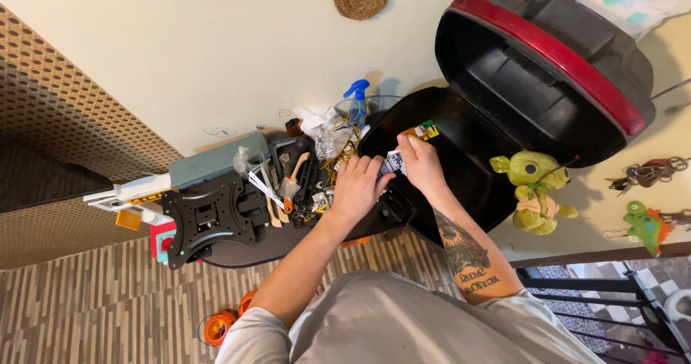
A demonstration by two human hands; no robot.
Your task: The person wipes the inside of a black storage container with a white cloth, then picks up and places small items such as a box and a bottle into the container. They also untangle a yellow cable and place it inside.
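Both hands, the left hand (358, 185) and right hand (419, 164), pinch a small, light, probably crinkly packet (392, 163) by its ends over the black case (461, 155).

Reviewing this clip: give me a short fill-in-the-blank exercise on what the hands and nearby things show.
1. Both hands, left hand and right hand, grip a small printed packet over the open black ____.
2. The case lid has a ____ stripe.
3. The spray bottle has a ____ trigger head.
4. The plush toy beside the case is mostly ____.

Missing words: case; red; blue; green
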